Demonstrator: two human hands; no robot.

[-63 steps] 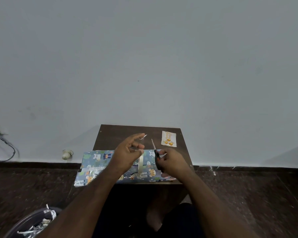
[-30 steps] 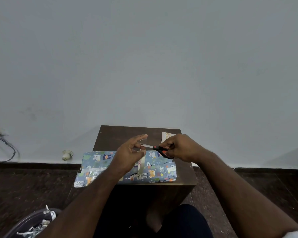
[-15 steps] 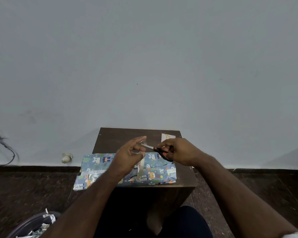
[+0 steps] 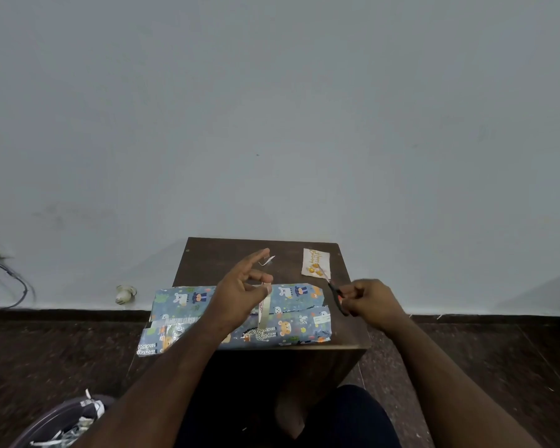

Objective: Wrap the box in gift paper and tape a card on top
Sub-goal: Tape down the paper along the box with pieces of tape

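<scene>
1. On the small brown table, the wrapped box is laid lengthwise near the front edge; the card is seen at the far right corner, apart from the box.
2. A cut strip of tape is stuck to the raised forefinger of the left hand, whose other fingers are curled round a tape roll.
3. Scissors are gripped by the right hand, blades pointing at the card.
4. The card is judged light, thin and easily bent; it is best lifted by an edge.
5. The card lies just beyond the scissor tips, well right of the taped finger.
</scene>
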